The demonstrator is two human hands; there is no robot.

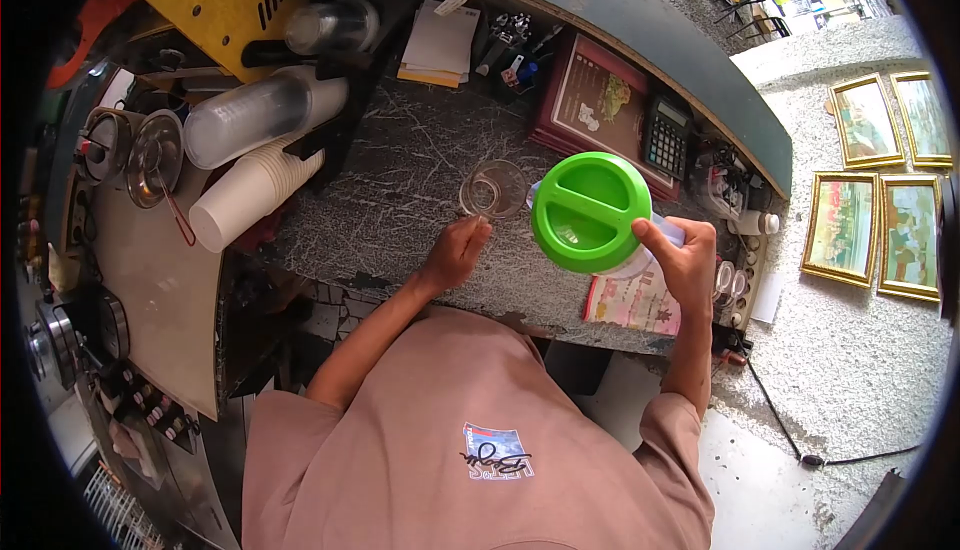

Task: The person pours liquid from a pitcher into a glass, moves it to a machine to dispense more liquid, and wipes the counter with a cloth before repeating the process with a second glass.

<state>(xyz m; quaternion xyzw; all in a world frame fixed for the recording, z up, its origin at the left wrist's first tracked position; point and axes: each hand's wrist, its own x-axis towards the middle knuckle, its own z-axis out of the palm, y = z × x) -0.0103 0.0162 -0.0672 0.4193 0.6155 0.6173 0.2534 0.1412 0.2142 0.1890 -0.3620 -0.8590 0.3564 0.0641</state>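
Observation:
My right hand [684, 258] grips the side of a pitcher [632, 264] with a bright green lid [592, 212], its thumb resting at the lid's edge. The pitcher is held above the dark counter, and the lid hides most of its body. To the left of it on the counter is a clear cup [497, 190]. My left hand [458, 252] is closed at the cup's near edge, fingers curled and thumb on top, apparently holding it there; the exact grip is hidden.
Stacked white paper cups [240, 202] and clear plastic cups [250, 118] stick out at left. Dark red menus [590, 100] and a calculator [665, 138] lie at the back right. A pink printed sheet [630, 302] lies near the front edge. Papers [440, 42] sit behind.

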